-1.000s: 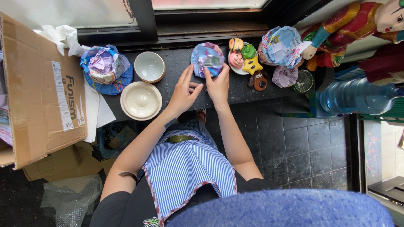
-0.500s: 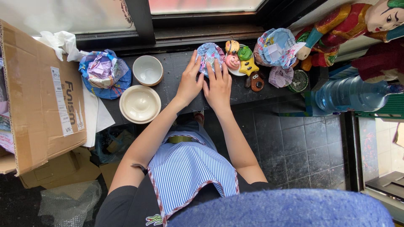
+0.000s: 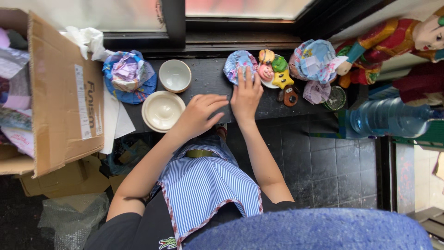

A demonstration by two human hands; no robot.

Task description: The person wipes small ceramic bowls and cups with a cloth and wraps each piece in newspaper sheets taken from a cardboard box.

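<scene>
My right hand [image 3: 246, 95] lies flat on a round bundle wrapped in blue and pink printed paper [image 3: 237, 64] on the black ledge [image 3: 208, 78]. My left hand [image 3: 200, 113] hovers over the ledge to the left of it, fingers apart and pointing right, holding nothing. A cream bowl [image 3: 175, 75] and a cream plate [image 3: 162, 110] sit left of my left hand. A plate of small painted figures [image 3: 275, 69] is just right of the bundle.
A second paper bundle [image 3: 128, 75] lies at the far left of the ledge, another [image 3: 313, 60] at the right. An open cardboard box [image 3: 60, 97] stands to the left. A large water bottle [image 3: 393, 118] and painted statues [image 3: 397, 37] are on the right.
My left hand has come off the paper bundle and drawn back leftward and toward me. My right hand stays on the bundle.
</scene>
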